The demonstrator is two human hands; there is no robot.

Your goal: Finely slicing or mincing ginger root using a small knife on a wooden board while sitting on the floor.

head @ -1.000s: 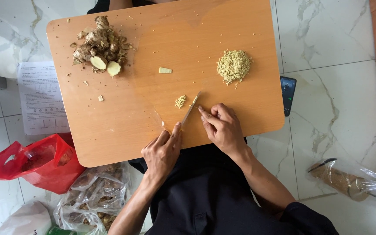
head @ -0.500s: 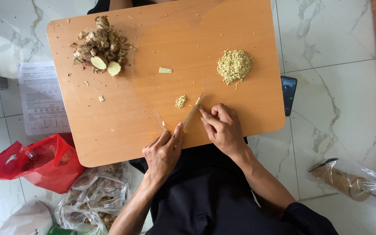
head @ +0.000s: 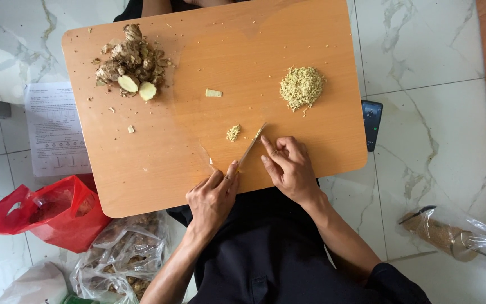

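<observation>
Overhead view of a wooden table (head: 142, 169) set over the lap of a seated person on a marble floor (head: 423, 56). The right hand (head: 289, 169), at about 5 o'clock on the table, has its fingers (head: 271, 147) curled and pressing on the back of a knife (head: 252, 145); the blade lies slanted, its tip toward 1 o'clock. The left hand (head: 214, 197), just beside at 6 o'clock, rests at the near edge of the table with its fingers closed round the knife's lower end, which they hide. A small heap of chopped ginger (head: 233, 133) lies just left of the blade, near the table's centre and apart from both hands. A larger mound of minced ginger (head: 301, 87) sits at 2 o'clock. A single cut slice (head: 213, 93) lies at 12 o'clock of the small heap. At 10 o'clock is a pile of whole ginger roots (head: 127, 62) with two cut pieces showing pale faces, and scraps of peel scattered round it.

On the floor: a printed sheet of paper (head: 52, 129) at 9 o'clock, a red plastic bag (head: 46, 214) and a clear bag of roots (head: 122, 259) at 7 o'clock, a dark phone (head: 372, 121) partly under the table's right edge, and a clear bag with a brown bundle (head: 451, 233) at 4 o'clock.
</observation>
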